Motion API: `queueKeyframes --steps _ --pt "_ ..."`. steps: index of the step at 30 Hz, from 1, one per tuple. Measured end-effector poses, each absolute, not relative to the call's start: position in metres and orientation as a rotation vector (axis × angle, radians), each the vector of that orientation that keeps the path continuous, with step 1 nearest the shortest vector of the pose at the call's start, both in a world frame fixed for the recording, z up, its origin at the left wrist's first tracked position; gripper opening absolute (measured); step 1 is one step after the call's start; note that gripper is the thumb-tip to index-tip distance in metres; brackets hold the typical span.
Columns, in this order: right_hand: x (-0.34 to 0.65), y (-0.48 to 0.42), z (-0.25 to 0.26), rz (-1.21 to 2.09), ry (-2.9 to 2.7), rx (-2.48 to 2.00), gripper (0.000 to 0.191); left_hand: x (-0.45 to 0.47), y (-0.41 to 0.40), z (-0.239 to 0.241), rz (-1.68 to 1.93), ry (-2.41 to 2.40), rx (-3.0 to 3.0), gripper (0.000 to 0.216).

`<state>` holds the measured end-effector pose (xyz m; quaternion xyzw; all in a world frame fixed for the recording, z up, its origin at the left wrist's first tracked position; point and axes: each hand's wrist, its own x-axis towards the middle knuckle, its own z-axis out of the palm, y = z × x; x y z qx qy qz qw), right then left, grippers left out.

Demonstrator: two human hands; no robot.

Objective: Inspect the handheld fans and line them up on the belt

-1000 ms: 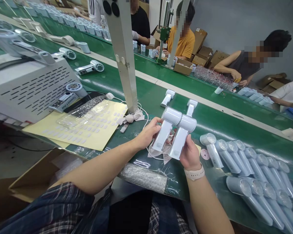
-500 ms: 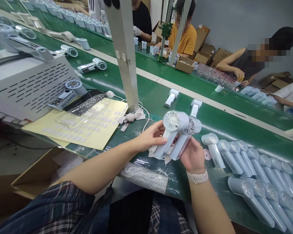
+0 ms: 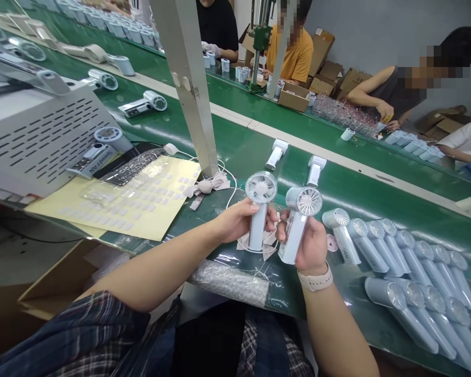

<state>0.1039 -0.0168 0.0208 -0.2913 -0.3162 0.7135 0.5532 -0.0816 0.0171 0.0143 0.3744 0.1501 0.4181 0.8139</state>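
My left hand [image 3: 241,217] is closed around the handle of a light-blue handheld fan [image 3: 258,225], whose round head faces me with its blades showing. A second light-blue handheld fan [image 3: 294,235] is gripped in my right hand [image 3: 313,246], its head turned to the right and its handle tilted. The two fans are held side by side, a small gap between them. Beyond them on the green belt lie two more fans, one on the left [image 3: 277,153] and one on the right [image 3: 316,170].
Several light-blue fans [image 3: 377,243] lie in rows to my right. On the left are a yellow sticker sheet [image 3: 160,222], a vented white box [image 3: 58,141] and a metal post [image 3: 192,94]. Bubble wrap [image 3: 231,283] lies at the front edge. Co-workers sit across the belt.
The two fans have moved apart from each other. The left one has turned so its open blade side faces me; the right one has turned with my right hand.
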Motion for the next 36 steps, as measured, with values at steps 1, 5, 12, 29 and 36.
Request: queueKeyframes --steps 1,5,12,29,36 --pt "0.103 -0.017 0.022 1.671 -0.734 -0.677 0.033 -0.082 0.017 0.014 0.905 0.309 0.802 0.044" --pt "0.104 -0.019 0.025 1.586 -0.742 -0.648 0.025 -0.083 0.017 0.014 0.965 0.332 0.816 0.035" --pt "0.110 -0.016 0.017 1.434 -0.664 -0.725 0.032 -0.086 0.017 0.009 0.992 0.464 0.934 0.040" --pt "0.101 -0.010 0.017 1.470 -0.595 -0.900 0.018 -0.085 0.022 0.011 0.905 0.654 1.000 0.077" --pt "0.108 -0.012 0.009 1.379 -0.680 -0.862 0.025 -0.086 0.022 0.017 0.890 0.676 1.086 0.063"
